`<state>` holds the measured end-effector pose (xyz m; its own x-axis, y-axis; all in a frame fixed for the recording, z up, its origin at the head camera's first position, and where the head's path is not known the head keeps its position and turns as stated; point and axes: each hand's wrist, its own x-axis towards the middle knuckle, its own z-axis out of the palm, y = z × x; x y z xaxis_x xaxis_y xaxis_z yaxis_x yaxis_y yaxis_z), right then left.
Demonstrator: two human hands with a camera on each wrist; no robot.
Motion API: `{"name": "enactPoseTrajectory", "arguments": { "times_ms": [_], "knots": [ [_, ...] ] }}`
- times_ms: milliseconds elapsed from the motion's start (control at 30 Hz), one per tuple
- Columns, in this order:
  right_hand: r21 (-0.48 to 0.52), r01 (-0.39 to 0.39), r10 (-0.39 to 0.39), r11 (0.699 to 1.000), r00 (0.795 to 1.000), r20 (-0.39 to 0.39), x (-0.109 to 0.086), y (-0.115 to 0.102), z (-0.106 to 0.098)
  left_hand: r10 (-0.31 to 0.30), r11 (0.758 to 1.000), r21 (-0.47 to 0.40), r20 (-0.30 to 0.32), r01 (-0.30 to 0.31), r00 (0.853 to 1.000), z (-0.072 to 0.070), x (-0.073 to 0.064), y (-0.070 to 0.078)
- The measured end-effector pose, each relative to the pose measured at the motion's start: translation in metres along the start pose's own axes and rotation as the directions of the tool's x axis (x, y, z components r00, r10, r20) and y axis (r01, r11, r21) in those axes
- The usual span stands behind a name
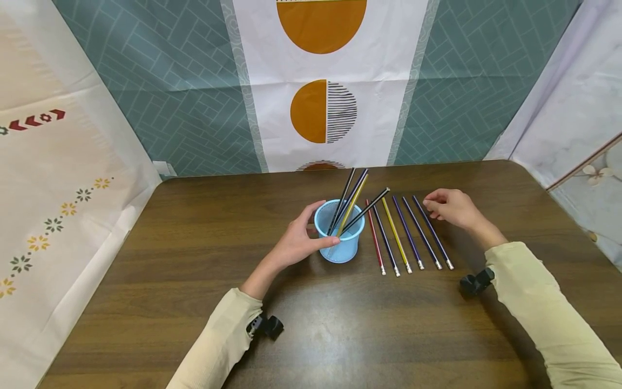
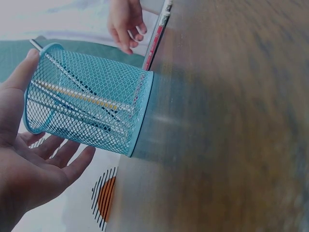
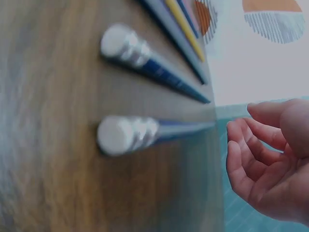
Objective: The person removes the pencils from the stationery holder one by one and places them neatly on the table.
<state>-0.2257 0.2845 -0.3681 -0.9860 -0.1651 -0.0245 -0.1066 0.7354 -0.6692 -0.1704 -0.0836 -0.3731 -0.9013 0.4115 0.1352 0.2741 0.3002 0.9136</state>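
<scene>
The light-blue mesh cup (image 1: 340, 252) stands upright on the bench (image 1: 340, 340) with several pencils leaning in it. The left hand (image 1: 295, 242) grips it loosely, thumb at 6 o'clock on the rim and the other fingers round toward 10 o'clock. From the cup, a row of six pencils (image 1: 408, 232) spreads out at 3 to 4 o'clock, eraser ends pointing to about 5 o'clock. The right hand (image 1: 452, 208) hangs just beyond the tip of the row's outermost dark-blue pencil (image 1: 434, 232), its fingers loosely bent and holding nothing; contact with the tip cannot be made out.

The likeliest trouble is a fumbled pinch: taken by that narrow tip, the pencil could swing or roll into its neighbour, since they lie close together. The black pencil (image 1: 373, 205) in the cup leans out to 2 o'clock, so a hand crossing from 3 o'clock might knock it. The left thumb lies over the near rim and could be in the way of anything lowered there. A sideways nudge with so loose a grip might tip the cup onto the red pencil (image 1: 376, 240) just beside it.

No brand or label is legible; pale marks on the red pencil are too small to read.
</scene>
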Motion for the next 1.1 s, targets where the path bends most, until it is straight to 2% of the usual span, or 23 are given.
{"name": "enactPoseTrajectory", "arguments": {
  "times_ms": [467, 767, 933, 1100],
  "knots": [
    [0.057, 0.128, -0.126, 0.99, 0.992, -0.029, -0.012, -0.042, 0.006, -0.014, 1.0, -0.01, -0.004, 0.014, 1.0, 0.0, -0.001, 0.001],
    [0.156, 0.163, -0.162, 0.974, 0.987, -0.018, -0.015, -0.059, 0.006, -0.01, 1.0, -0.009, -0.003, 0.009, 1.0, 0.0, 0.0, 0.0],
    [0.291, 0.168, -0.176, 0.942, 0.984, 0.001, -0.018, -0.069, 0.008, -0.014, 1.0, -0.006, -0.004, 0.014, 1.0, 0.001, 0.0, 0.0],
    [0.422, 0.189, -0.215, 0.887, 0.977, 0.014, -0.021, -0.08, 0.01, -0.008, 1.0, -0.012, -0.007, 0.008, 1.0, 0.001, 0.0, 0.0]
  ]
}}
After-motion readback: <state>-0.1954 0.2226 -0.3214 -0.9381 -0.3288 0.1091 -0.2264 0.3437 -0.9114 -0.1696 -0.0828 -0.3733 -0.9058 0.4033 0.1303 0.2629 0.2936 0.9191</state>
